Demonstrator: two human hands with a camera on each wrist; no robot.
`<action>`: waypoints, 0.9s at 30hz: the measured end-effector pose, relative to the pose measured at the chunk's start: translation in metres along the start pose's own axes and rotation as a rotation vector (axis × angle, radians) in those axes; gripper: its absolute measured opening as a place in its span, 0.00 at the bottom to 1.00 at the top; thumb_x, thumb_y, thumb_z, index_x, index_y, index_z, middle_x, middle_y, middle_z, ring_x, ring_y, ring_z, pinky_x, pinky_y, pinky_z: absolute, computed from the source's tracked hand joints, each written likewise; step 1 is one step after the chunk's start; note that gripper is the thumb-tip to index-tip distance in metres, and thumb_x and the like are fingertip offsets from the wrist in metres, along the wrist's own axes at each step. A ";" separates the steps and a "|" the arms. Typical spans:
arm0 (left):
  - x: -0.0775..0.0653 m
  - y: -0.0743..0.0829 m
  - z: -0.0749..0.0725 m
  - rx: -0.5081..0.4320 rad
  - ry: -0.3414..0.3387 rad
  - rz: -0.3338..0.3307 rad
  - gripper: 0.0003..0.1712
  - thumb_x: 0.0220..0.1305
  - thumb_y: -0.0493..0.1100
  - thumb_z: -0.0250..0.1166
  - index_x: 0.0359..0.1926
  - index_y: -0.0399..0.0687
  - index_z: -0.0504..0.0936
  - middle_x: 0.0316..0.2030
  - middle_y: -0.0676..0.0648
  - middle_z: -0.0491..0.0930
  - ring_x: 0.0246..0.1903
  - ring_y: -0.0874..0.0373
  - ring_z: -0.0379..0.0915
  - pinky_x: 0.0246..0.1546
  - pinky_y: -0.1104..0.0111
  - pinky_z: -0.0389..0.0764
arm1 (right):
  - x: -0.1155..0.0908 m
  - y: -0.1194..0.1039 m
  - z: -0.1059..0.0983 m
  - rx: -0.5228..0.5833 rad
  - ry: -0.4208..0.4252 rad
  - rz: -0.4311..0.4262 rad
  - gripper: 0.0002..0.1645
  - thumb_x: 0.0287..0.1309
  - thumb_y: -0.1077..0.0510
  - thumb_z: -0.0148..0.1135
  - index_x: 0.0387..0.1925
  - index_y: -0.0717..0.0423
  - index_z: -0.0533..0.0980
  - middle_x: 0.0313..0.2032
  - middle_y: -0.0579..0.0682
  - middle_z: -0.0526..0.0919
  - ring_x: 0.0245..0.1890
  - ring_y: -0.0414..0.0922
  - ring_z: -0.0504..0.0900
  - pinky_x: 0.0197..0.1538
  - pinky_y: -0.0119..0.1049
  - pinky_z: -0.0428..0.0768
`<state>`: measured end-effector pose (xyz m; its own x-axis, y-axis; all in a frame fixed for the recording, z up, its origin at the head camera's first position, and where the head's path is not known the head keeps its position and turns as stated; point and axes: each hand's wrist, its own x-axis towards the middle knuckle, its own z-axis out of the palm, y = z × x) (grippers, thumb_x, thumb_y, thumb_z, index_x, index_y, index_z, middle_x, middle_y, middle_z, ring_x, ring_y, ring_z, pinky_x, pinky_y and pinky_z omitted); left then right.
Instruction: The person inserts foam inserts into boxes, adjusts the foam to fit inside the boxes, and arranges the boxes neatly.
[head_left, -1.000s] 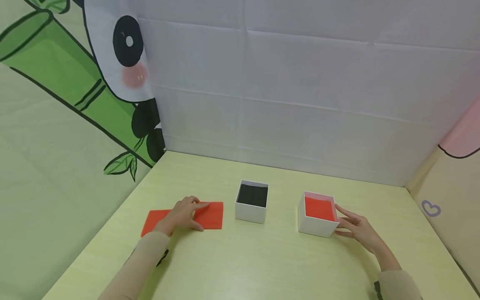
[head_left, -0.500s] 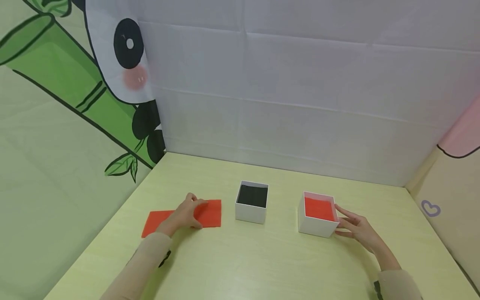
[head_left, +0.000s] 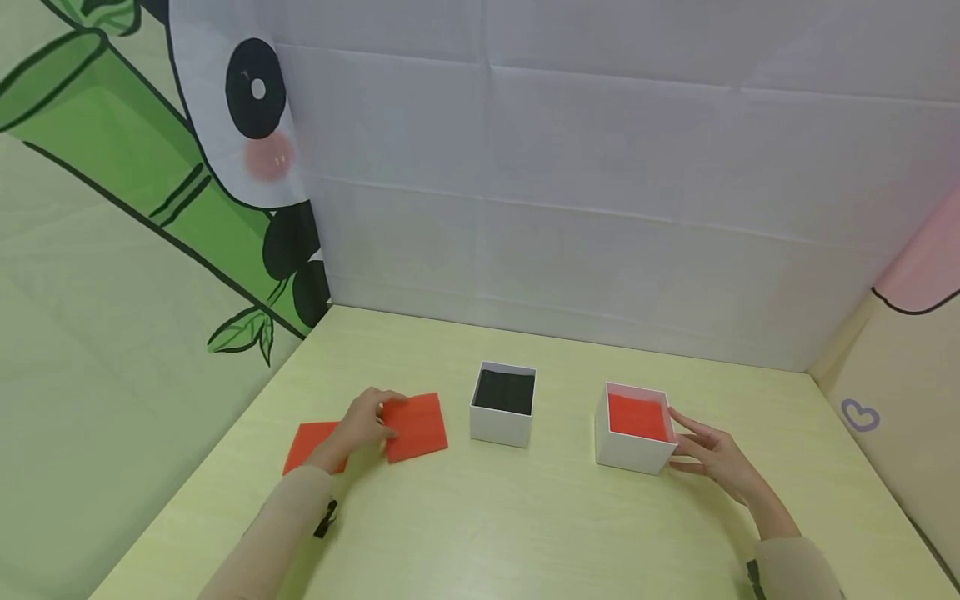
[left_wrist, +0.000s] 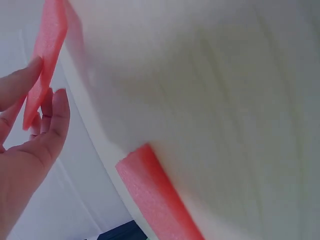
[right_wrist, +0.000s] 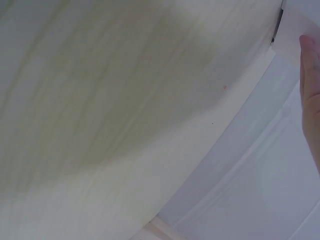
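Note:
My left hand (head_left: 363, 427) pinches a flat red foam square (head_left: 417, 428) between thumb and fingers, at the left of the table. In the left wrist view, that foam square (left_wrist: 48, 42) stands tilted in the grip, over the tabletop. A second red foam piece (head_left: 309, 443) lies flat on the table, partly hidden by my left wrist. At the right, my right hand (head_left: 708, 458) touches the side of a white open-topped box (head_left: 632, 454) with extended fingers. Red foam (head_left: 637, 417) lies inside this box. The right wrist view catches only part of that hand (right_wrist: 311, 85).
Between the hands stands another white box (head_left: 498, 428) with a black sheet (head_left: 506, 392) inside. A pale wooden table (head_left: 495, 525) carries everything. Printed cloth (head_left: 570, 192) rises along its back and sides.
The red foam square in my left hand has turned and its near corner has swung away from the other piece, leaving a gap between them. My right hand and the boxes stay put.

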<state>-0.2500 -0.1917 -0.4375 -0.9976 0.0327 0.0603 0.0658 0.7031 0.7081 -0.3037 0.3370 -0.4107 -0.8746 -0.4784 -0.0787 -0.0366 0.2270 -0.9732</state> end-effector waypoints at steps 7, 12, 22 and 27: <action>-0.003 0.000 -0.006 -0.260 0.043 0.034 0.17 0.48 0.24 0.63 0.43 0.32 0.78 0.40 0.38 0.76 0.31 0.50 0.72 0.27 0.67 0.76 | -0.001 0.000 0.000 -0.002 -0.007 -0.010 0.33 0.63 0.60 0.49 0.65 0.62 0.48 0.58 0.76 0.54 0.41 0.40 0.79 0.42 0.45 0.75; -0.006 0.001 -0.009 -0.329 0.057 0.043 0.19 0.52 0.23 0.59 0.48 0.31 0.75 0.47 0.33 0.73 0.29 0.51 0.75 0.28 0.65 0.77 | -0.001 0.000 0.000 0.012 -0.025 -0.039 0.33 0.63 0.61 0.49 0.65 0.62 0.49 0.55 0.63 0.68 0.41 0.43 0.79 0.42 0.45 0.75; -0.009 0.000 -0.013 -0.317 0.068 0.029 0.25 0.55 0.23 0.56 0.56 0.34 0.70 0.55 0.33 0.66 0.20 0.57 0.69 0.20 0.71 0.71 | 0.000 0.002 -0.002 0.009 0.004 -0.014 0.34 0.62 0.59 0.51 0.65 0.62 0.50 0.53 0.52 0.72 0.41 0.44 0.79 0.42 0.44 0.75; -0.011 0.002 -0.013 -0.288 0.029 0.055 0.26 0.56 0.24 0.56 0.58 0.32 0.67 0.57 0.31 0.63 0.23 0.57 0.69 0.21 0.71 0.71 | 0.001 0.002 -0.001 -0.009 0.014 -0.006 0.34 0.62 0.58 0.51 0.65 0.62 0.50 0.55 0.61 0.69 0.41 0.44 0.79 0.42 0.44 0.75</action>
<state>-0.2382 -0.2002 -0.4276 -0.9918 0.0414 0.1213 0.1265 0.4702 0.8734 -0.3051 0.3383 -0.4127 -0.8809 -0.4681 -0.0703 -0.0460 0.2324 -0.9715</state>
